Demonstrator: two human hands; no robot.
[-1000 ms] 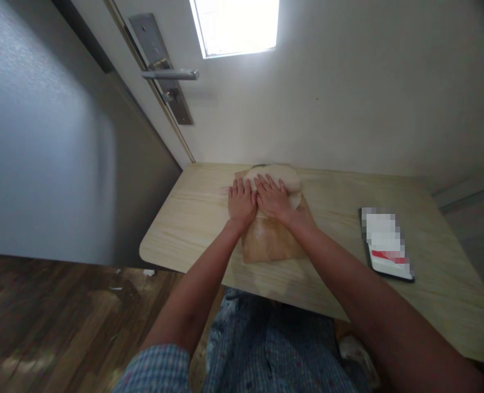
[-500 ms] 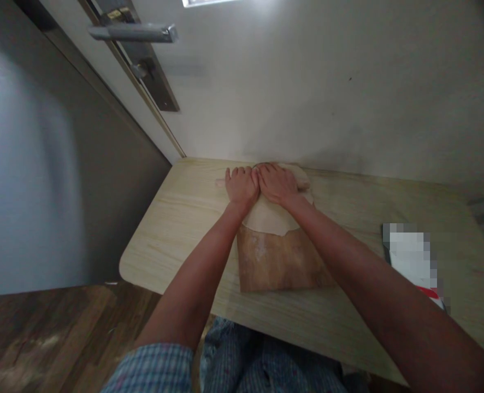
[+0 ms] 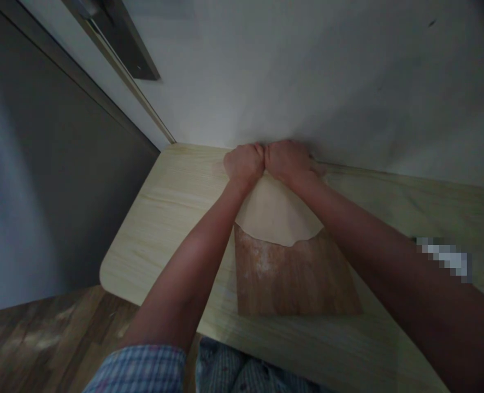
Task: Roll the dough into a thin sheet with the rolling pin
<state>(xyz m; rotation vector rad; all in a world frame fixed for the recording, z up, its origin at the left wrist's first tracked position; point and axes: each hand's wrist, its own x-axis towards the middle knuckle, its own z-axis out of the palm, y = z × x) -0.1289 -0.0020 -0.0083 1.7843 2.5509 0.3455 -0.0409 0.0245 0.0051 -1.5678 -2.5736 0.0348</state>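
A pale sheet of rolled-out dough [image 3: 281, 210] lies over the far part of a brown wooden board [image 3: 291, 278], which has white flour smudges near the dough's edge. My left hand [image 3: 245, 162] and my right hand [image 3: 287, 158] are side by side at the board's far end, closed over a rolling pin [image 3: 320, 168]. Only the pin's ends show faintly beyond my hands; its middle is hidden beneath them. The far edge of the dough is also covered by my hands.
The board rests on a light wooden table [image 3: 152, 229] set against a white door [image 3: 234, 82] with a metal lock plate [image 3: 131, 49]. A blurred-out flat item [image 3: 447, 256] is on the table at right, partly behind my right forearm. A grey panel [image 3: 82, 191] stands at left.
Both hands have pushed the rolling pin away from me to the far end of the board, and their fingers have curled over it. The camera view has tilted down and closer.
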